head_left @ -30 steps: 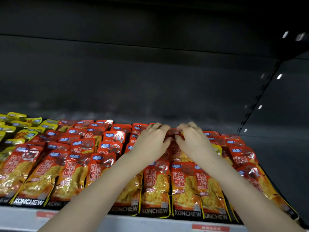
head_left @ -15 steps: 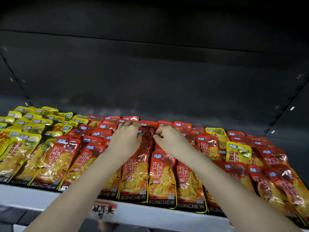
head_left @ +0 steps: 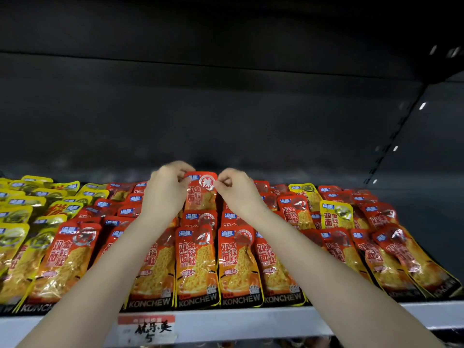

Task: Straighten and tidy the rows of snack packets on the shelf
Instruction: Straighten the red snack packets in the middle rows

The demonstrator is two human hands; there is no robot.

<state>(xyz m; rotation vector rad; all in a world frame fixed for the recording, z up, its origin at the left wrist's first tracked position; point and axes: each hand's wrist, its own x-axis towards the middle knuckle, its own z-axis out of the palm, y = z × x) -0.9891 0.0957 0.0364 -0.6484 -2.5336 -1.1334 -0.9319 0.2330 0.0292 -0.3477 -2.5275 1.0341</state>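
Dark back panels [head_left: 226,109] frame a shop shelf [head_left: 251,320] crowded with snack packets [head_left: 195,262] in red and yellow. Half a second ago my hands worked low among the middle rows; now my left hand [head_left: 167,194] and right hand [head_left: 236,190] each pinch a top corner of one red packet [head_left: 200,194], held upright at the far end of the centre row. I judge it is being reseated squarely; a yellow packet [head_left: 336,214] strays among reds to the right.
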